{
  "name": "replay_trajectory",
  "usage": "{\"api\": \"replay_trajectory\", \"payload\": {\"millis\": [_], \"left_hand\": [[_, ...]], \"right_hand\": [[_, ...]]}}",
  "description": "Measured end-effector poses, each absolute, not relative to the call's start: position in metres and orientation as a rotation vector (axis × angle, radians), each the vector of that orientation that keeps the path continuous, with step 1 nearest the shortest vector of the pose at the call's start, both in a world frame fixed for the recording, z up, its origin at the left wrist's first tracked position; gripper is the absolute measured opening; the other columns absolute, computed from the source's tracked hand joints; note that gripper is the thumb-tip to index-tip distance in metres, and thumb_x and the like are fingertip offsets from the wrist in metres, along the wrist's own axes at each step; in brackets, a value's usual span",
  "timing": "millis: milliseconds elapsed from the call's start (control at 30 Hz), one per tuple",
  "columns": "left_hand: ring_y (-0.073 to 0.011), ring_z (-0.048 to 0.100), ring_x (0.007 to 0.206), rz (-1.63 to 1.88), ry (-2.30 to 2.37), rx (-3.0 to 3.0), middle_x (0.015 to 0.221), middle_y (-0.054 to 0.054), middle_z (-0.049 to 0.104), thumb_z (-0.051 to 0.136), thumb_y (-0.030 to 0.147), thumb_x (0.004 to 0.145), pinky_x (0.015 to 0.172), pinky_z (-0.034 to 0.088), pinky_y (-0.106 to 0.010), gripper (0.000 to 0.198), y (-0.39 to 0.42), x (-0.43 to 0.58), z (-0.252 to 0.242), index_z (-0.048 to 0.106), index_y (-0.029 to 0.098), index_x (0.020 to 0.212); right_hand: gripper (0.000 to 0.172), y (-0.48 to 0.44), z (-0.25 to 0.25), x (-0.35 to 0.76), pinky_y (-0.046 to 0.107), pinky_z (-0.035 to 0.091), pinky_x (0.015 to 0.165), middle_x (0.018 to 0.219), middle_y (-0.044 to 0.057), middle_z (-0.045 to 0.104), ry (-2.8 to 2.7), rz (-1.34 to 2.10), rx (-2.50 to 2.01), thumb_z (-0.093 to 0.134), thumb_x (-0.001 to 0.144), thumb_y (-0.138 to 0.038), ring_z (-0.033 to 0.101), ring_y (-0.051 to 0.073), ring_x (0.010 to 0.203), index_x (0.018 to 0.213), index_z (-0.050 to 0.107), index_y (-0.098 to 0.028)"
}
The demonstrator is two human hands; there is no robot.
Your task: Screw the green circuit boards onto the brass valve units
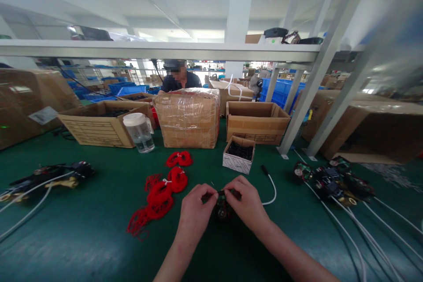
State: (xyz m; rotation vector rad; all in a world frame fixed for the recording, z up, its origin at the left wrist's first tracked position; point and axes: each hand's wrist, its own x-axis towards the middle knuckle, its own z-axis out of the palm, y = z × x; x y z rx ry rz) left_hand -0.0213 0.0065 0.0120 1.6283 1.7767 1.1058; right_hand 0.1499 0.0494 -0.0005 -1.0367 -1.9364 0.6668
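Green surface (109, 216) carried the circuit-board assembly (222, 213); both hands (197, 205) (246, 200), nearly closed, pinched its far end; slipping could tip it.

A clear jug (141, 135) with a white lid stands by an open carton (102, 133). Behind a wrapped box (188, 120), a person (193, 80) in dark clothes shows. A white shelf (198, 53) runs above.

The tabletop (99, 246) is deep green, the wire bundles (160, 205) bright red with white ties (167, 181). The small assembly (222, 214) shows black, green and silvery grey. A white cable (275, 190) has a black plug (265, 169). Black parts (239, 150) fill a white-sided box (236, 163) with fine dark print; a brown carton (105, 131) bears dark parallel lines.
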Motion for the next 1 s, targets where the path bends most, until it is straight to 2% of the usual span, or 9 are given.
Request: {"api": "replay_trajectory", "payload": {"millis": [333,600,1000], "left_hand": [[-0.0179,0.064,0.075,1.159,1.742,1.641,0.077,0.001,0.067,0.060,0.030,0.081,0.073,0.048,-0.030,0.013,0.008,-0.022,0.006,0.070,0.024,0.074],[-0.0177,0.063,0.077,1.175,1.711,1.683,0.079,0.001,0.066,0.059,0.029,0.083,0.074,0.047,-0.029,0.013,0.006,-0.023,0.002,0.069,0.024,0.076],[-0.0187,0.064,0.082,1.142,1.658,1.652,0.087,-0.001,0.067,0.057,0.033,0.087,0.078,0.050,-0.031,0.014,0.006,-0.029,-0.009,0.068,0.024,0.087]], "right_hand": [[0.013,0.049,0.000,0.160,0.029,0.048,0.063,0.085,0.002,0.060,-1.964,0.714,-1.044,0.061,0.090,-0.017,0.060,0.017,0.073,0.088,0.072,-0.023],[0.021,0.048,0.001,0.169,0.031,0.050,0.073,0.092,0.003,0.062,-2.056,0.705,-0.993,0.058,0.092,-0.012,0.062,0.018,0.084,0.101,0.073,-0.025],[0.035,0.039,0.001,0.172,0.030,0.050,0.076,0.100,0.002,0.060,-2.072,0.861,-1.047,0.052,0.091,-0.009,0.061,0.018,0.087,0.117,0.066,-0.029]]}}
